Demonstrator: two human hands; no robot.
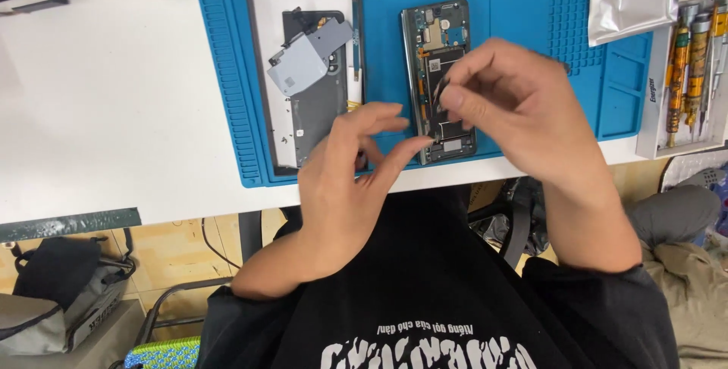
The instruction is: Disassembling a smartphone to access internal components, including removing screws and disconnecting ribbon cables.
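Left hand [356, 160] steadies the opened phone [442, 81] with loose, empty fingers; right hand [504, 103] pinches a small dark part above it (too small to identify).

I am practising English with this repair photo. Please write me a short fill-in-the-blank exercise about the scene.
1. The opened phone lies on a ____ work mat.
2. The right hand is over the opened phone, and the ____ hand is at the mat's near edge.
3. The screwdrivers lie in a tray to the ____ of the mat.

Missing words: blue; left; right
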